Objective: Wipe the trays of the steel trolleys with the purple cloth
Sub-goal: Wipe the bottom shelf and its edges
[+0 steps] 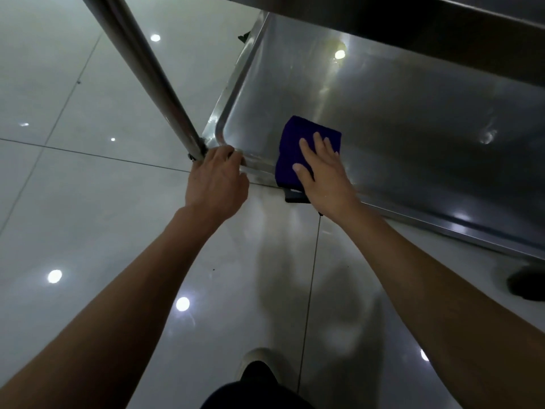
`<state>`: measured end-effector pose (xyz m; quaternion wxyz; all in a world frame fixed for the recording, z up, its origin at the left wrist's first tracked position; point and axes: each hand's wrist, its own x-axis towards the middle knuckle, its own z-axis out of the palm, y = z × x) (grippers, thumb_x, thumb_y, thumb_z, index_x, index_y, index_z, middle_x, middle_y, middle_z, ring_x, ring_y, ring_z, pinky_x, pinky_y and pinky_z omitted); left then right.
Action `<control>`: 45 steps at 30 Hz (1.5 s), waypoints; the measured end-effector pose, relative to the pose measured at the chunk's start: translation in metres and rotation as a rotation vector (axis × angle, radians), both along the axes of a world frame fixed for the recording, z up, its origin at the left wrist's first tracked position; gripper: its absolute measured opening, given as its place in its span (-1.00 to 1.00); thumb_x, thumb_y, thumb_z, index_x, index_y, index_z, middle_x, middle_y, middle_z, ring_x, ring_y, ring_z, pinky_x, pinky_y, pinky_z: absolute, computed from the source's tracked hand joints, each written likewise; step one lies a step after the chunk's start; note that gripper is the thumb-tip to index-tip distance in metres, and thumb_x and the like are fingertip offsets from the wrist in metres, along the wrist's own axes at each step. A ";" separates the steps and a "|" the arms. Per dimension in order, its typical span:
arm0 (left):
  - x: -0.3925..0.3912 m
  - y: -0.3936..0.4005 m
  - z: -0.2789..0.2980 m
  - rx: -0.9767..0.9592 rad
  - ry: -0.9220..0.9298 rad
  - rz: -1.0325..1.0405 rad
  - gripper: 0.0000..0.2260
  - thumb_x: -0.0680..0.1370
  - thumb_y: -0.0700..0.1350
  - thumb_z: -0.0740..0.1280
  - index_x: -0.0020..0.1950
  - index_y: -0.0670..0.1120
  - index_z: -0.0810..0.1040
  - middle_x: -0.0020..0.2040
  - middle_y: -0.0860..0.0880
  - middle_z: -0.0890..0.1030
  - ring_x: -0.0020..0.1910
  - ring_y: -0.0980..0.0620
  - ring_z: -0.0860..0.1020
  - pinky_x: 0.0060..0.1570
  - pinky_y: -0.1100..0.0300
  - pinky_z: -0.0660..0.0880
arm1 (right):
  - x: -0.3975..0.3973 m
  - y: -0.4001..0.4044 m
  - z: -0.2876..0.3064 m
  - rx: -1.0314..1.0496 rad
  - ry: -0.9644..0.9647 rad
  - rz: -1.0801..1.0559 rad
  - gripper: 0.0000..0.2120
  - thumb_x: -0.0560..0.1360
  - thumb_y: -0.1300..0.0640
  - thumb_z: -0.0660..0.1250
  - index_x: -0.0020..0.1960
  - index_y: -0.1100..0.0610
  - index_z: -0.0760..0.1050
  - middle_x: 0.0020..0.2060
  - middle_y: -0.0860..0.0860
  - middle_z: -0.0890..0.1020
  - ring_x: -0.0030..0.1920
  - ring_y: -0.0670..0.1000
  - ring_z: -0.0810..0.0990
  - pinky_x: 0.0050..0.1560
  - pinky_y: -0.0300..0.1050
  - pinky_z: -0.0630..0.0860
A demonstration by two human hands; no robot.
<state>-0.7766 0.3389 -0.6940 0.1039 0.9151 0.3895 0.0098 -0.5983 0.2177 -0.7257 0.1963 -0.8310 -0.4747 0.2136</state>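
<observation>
A folded purple cloth (298, 143) lies on the lower steel tray (398, 113) of a trolley, near its front left corner, one end hanging over the front rim. My right hand (323, 169) presses flat on the cloth with straight fingers. My left hand (216, 178) grips the tray's corner at the base of the upright steel post (147, 69), fingers curled over the rim.
The trolley's upper tray (442, 28) overhangs the lower one at the top right. A dark wheel (528, 283) shows at the right edge. Glossy white floor tiles (88, 202) lie all around, and my shoe (259, 366) stands below.
</observation>
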 end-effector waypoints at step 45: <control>0.125 -0.105 -0.018 -0.013 -0.004 -0.400 -0.72 0.59 -0.02 0.20 0.23 -0.03 0.58 0.26 -0.04 0.54 0.24 -0.16 0.45 0.15 -0.07 0.37 | 0.100 -0.165 0.000 -0.064 -0.062 -0.405 -0.52 0.70 0.09 0.08 0.60 -0.04 0.10 0.61 0.10 -0.03 0.60 0.13 -0.11 0.59 0.05 -0.10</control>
